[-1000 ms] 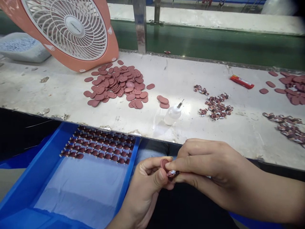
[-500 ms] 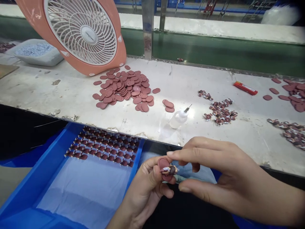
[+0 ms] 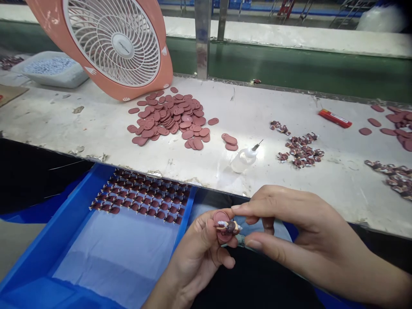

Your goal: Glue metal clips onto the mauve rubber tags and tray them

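My left hand (image 3: 196, 253) pinches a small dark-red oval disc (image 3: 221, 217) with a tiny brown figure piece (image 3: 229, 227) pressed on its face. My right hand (image 3: 289, 231) hovers right beside it, thumb and forefinger curved apart around the piece, forefinger tip almost touching the disc. Both hands are held below the bench edge, over my lap. A blue tray (image 3: 41, 240) at my left holds rows of finished disc pieces (image 3: 141, 198) on a white sheet.
On the white bench (image 3: 225, 111) lie a heap of red oval discs (image 3: 170, 118), a small glue bottle with a needle tip (image 3: 245, 158), piles of small figure pieces (image 3: 301, 150), and a red lighter (image 3: 334, 118). An orange fan (image 3: 112, 43) stands at the back left.
My right hand's fingers have come off the piece and spread apart; one second ago they were pinched on it. The left hand has turned the disc face up. The view shifted slightly.
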Demonstrator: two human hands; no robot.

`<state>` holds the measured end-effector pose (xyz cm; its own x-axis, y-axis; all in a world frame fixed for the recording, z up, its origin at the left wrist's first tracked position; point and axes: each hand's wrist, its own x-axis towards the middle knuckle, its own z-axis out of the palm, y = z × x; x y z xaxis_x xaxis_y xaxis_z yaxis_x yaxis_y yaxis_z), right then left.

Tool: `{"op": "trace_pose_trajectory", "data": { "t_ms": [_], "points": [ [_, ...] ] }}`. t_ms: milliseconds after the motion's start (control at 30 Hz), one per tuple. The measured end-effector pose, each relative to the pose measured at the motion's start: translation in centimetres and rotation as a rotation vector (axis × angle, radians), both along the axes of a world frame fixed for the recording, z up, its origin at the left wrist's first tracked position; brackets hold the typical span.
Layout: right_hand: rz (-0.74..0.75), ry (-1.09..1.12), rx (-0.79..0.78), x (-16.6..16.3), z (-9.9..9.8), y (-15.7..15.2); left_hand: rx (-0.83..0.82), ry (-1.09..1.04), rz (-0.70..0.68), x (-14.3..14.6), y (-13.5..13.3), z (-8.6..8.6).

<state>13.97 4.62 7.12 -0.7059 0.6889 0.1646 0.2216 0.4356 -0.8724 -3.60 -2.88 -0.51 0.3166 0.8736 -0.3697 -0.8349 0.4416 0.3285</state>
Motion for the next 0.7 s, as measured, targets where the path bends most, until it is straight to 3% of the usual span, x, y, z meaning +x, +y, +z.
{"op": "trace_pose_trajectory", "data": {
  "t_ms": [300,367,500,600,700],
  "points": [
    [0.015,0.051,0.021,-0.6,-1.6,-0.4,0.065,0.107,-0.037,-0.1,0.1,-0.1],
    [-0.043,0.07,0.141,-1.1,-2.1,-0.6,0.06,0.166,0.004,-0.1,0.1,-0.1],
    [-0.217,0.04,0.52,-2.4,-3.5,-1.4,0.013,0.456,0.317,-0.2,-0.2,0.3],
    [-0.214,0.041,0.701,-3.6,-4.8,-1.8,0.007,0.606,0.43,-0.3,-0.3,1.0],
    [-0.177,0.054,0.768,-4.8,-5.8,-1.8,-0.027,0.663,0.488,-0.3,-0.4,1.6]
  ]
}}
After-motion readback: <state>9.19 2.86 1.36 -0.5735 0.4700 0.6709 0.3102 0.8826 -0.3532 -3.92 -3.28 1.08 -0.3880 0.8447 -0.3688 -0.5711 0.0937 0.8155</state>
